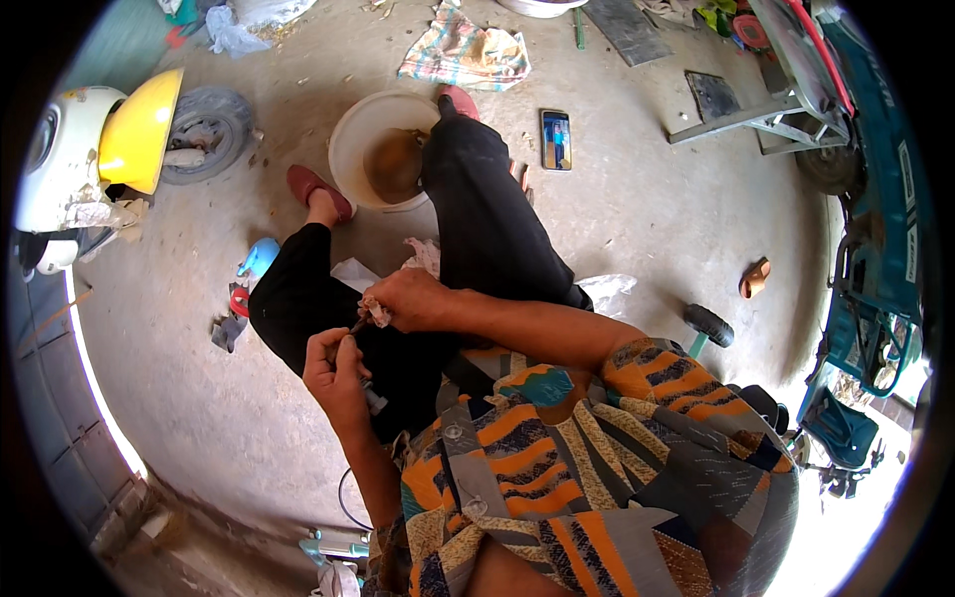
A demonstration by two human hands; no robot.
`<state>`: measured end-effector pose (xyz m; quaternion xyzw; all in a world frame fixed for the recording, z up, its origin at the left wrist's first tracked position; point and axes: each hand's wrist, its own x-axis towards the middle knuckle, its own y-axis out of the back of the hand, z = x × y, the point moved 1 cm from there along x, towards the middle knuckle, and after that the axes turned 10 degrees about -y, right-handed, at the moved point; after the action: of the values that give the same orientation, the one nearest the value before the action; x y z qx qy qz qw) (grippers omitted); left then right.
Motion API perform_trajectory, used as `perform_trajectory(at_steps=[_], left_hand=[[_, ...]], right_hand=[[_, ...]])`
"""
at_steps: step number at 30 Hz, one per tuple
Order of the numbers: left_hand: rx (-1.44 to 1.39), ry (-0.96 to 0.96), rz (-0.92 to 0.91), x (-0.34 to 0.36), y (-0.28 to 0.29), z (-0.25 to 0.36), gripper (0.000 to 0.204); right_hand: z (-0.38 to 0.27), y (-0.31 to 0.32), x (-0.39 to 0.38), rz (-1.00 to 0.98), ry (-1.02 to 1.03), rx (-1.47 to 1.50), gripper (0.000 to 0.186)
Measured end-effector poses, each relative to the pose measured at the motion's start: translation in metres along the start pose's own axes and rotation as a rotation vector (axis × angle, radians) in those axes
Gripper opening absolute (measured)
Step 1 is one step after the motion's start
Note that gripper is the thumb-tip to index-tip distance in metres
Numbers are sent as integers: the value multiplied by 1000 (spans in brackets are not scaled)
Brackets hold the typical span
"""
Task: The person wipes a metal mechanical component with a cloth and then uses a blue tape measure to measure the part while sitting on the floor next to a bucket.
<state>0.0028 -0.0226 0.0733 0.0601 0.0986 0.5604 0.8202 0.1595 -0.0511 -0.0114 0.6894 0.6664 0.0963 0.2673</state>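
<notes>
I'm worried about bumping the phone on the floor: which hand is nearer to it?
Right. In the picture, the right hand is below and left of the phone; the left hand is lower and farther left.

Crumpled, brownish pale wad (376,312)
We see it beside a small dark piece (359,326), between our left hand (336,374) and right hand (410,298).

I see the bucket (342,129) on the floor (637,214), cloth (463,52) beyond it, phone (556,140) right, tyre (227,121) toward the floor's left edge, sandal (754,280) toward its right.
</notes>
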Motion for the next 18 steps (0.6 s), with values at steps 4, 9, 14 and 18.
perform_trajectory(at_steps=[4,9,14,18], left_hand=[[-41,24,61,-3,-3,-2,6],[-75,-3,85,0,14,1,5],[-19,30,53,-1,9,-1,4],[22,13,1,-4,3,-2,2]], right_hand=[[2,0,-1,-1,45,55,24],[-3,1,-2,-12,30,96,21],[-5,3,-3,6,-4,73,19],[-3,3,-2,61,14,96,17]])
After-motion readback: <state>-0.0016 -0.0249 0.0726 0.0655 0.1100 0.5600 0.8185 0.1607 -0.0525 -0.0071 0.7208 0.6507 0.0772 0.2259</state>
